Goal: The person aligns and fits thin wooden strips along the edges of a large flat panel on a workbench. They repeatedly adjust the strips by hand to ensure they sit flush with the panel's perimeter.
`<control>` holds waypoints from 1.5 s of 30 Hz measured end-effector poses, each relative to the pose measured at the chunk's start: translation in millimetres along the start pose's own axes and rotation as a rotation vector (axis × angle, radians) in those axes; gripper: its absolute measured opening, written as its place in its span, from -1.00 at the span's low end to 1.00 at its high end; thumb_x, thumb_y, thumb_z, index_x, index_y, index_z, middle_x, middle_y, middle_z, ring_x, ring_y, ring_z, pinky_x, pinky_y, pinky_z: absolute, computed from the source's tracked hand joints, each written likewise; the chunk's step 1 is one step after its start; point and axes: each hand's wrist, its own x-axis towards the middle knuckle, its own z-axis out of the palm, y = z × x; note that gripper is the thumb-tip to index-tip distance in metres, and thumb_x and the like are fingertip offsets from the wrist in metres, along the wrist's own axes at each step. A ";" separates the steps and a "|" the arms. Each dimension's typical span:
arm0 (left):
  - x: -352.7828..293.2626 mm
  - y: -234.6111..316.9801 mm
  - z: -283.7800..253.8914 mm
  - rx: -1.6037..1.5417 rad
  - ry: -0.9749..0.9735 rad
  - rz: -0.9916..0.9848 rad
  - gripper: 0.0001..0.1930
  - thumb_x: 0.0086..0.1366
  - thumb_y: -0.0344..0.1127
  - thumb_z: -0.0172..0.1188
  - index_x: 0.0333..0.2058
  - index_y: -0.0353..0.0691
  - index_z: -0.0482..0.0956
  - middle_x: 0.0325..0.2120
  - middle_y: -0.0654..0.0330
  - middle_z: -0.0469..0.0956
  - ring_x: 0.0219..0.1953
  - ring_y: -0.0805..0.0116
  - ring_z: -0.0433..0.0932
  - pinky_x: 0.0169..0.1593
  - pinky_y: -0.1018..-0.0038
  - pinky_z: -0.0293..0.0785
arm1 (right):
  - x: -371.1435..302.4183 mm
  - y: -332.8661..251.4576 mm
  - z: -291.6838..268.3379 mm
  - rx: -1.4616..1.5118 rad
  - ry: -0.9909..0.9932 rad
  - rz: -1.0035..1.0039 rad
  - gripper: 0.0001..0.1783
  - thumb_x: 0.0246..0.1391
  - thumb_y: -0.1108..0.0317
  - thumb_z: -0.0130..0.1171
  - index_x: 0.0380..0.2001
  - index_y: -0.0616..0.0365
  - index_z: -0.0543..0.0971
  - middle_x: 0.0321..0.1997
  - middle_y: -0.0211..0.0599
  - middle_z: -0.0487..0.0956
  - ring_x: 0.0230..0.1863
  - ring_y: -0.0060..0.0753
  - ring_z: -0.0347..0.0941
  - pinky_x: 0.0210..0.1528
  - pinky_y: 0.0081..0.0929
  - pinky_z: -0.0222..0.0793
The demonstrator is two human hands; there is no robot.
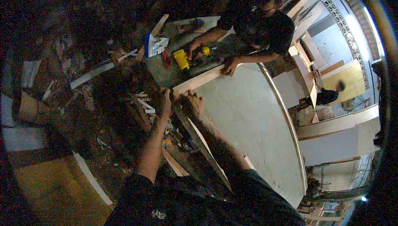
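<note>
A pale wooden strip (201, 80) stands on edge along the end of a large light-coloured panel (244, 101) with a curved right side. My left hand (167, 98) is closed around the strip's near end, its fingers partly in shadow. Beside it, my right hand (192, 103) has its fingers curled at the strip and the panel's corner. A co-worker's hand (230, 66) rests on the strip's far end. The co-worker's other hand (192, 51) is at a yellow power tool (181, 59), whose exact kind I cannot make out.
Behind the strip is a grey work surface (161, 70) with a blue-and-white packet (156, 45). Wood offcuts (91, 76) litter the dark floor at left. A brown board (58, 188) lies at lower left. Large sheets (331, 143) and another person (327, 96) are at right.
</note>
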 end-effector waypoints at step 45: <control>3.4 -4.2 1.0 0.267 0.052 0.254 -0.73 0.38 -0.18 0.04 -0.32 -0.27 0.57 -0.31 0.08 0.57 -0.23 0.08 0.52 -0.11 0.22 0.41 | -15.3 -3.9 10.9 0.973 0.303 0.056 -0.69 0.10 0.13 0.12 -0.21 0.07 0.63 -0.22 -0.08 0.65 -0.23 -0.01 0.58 -0.07 -0.10 0.42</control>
